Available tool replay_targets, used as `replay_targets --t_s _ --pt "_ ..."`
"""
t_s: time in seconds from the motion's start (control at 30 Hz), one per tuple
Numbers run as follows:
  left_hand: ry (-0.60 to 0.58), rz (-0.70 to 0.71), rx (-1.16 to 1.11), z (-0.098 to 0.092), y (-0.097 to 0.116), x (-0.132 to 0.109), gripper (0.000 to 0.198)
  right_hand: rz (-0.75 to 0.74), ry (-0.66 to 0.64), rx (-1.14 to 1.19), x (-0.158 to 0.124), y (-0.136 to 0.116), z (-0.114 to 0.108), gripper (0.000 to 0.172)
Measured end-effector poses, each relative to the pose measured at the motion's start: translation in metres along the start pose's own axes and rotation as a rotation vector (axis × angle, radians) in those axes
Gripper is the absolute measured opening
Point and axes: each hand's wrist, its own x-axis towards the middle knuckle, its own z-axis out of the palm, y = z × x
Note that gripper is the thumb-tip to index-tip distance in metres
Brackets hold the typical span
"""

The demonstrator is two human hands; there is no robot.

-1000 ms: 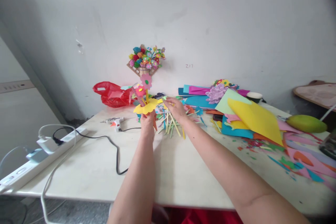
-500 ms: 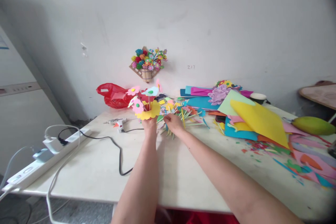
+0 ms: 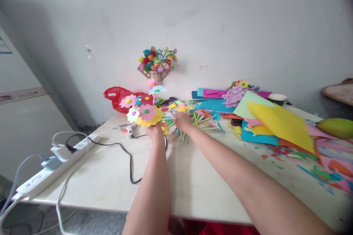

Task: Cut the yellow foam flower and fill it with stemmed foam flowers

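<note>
My left hand (image 3: 154,131) is closed around the base of a bunch of paper flowers (image 3: 146,111), with pink, white, blue and yellow heads tilted to the left. The stems are hidden by the fingers and the large yellow scalloped flower. Just to the right, my right hand (image 3: 182,120) reaches into a heap of loose paper flowers with pale green stems (image 3: 202,119). Its fingers are bent inward over the heap; whether they grip a piece is hidden.
A glue gun (image 3: 129,131) with a black cord lies at left, near a red plastic bag (image 3: 117,97) and a power strip (image 3: 55,167). Coloured sheets (image 3: 281,121) and scraps cover the right side. A flower basket decoration (image 3: 156,64) hangs on the wall.
The flower bunch in my left hand has tilted left and toward me, showing more of the flower faces. My right hand has moved slightly, still at the heap. The view has shifted a little.
</note>
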Motion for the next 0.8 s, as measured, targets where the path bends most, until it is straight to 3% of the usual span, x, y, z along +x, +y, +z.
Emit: replay_targets --t_s 0.07,0.27,0.53,0.63,0.8 --pt "0.091 0.035 0.000 0.000 -0.002 0.002 0.035 -0.026 -0.020 -0.016 0.005 -0.003 0.006 0.028" --pt "0.136 0.157 0.041 0.001 -0.003 0.004 0.030 -0.133 -0.063 -0.072 0.016 -0.013 0.019 0.032" --pt "0.181 0.071 0.164 0.003 0.001 0.004 0.028 -0.202 -0.063 -0.090 0.017 -0.013 0.027 0.034" --pt "0.197 0.071 0.184 0.003 0.004 0.005 0.031 -0.164 -0.018 -0.053 0.022 -0.012 0.025 0.032" --pt "0.258 0.106 0.144 -0.001 0.016 0.003 0.038 0.025 0.070 0.018 0.038 -0.010 0.010 0.034"
